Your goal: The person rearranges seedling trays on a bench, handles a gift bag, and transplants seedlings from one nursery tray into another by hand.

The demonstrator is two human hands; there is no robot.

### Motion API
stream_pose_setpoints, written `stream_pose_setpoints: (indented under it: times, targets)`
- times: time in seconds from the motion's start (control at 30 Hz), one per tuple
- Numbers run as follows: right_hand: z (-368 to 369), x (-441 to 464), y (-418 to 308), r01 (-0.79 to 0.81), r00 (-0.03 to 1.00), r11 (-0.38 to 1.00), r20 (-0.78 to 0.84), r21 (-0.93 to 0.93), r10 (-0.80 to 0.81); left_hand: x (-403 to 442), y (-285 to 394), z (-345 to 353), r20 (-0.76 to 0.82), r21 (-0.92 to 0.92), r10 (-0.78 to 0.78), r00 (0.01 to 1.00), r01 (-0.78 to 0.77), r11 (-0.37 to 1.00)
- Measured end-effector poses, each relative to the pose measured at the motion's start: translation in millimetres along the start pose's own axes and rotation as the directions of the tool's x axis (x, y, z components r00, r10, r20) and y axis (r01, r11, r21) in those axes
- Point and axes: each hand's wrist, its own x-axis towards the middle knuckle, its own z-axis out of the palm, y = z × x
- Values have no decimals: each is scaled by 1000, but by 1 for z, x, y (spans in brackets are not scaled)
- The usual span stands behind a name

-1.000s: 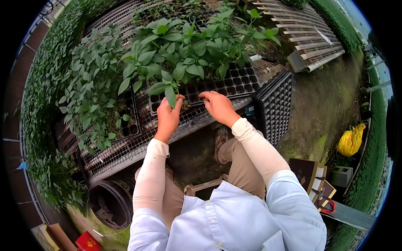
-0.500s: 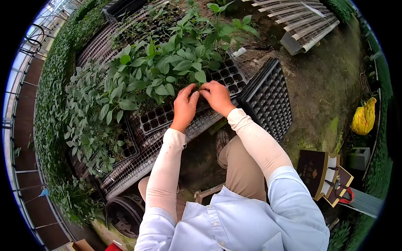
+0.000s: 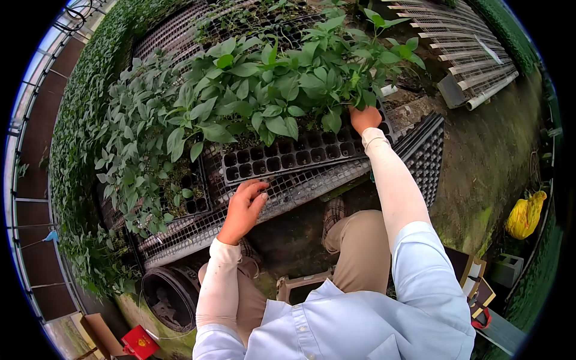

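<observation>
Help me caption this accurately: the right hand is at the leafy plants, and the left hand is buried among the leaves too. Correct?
Not quite: the head view shows the left hand clear of the leafy plants, by the near edge of the black tray. The right hand is indeed at them.

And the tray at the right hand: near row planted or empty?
Empty of plants: its near cells are open and dark, without stems.
</observation>
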Motion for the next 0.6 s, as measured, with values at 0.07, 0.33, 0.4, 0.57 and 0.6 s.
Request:
stream_pose_setpoints:
  times: [0.07,0.33,0.4,0.57,0.6]
  targets:
    - [21,-3,16,53,999,995,9,-80,-52,-3,-5,-9,-6,-6,-28,1000,28,1000]
    - [3,2,16,55,974,998,218,12,-56,-21,-34,-64,-183,12,-137,973,142,990]
    - [-17,-27,3,231,960,972,148,50,-236,-27,-47,-85,-288,91,-145,947,178,980]
    - [-73,-115,-125,66,598,978,777,196,-196,-35,-77,-118,-506,71,-234,830,311,948]
    - [-55,-128,-129,267,545,887,700,378,-462,-36,-84,-122,-533,97,-215,819,311,945]
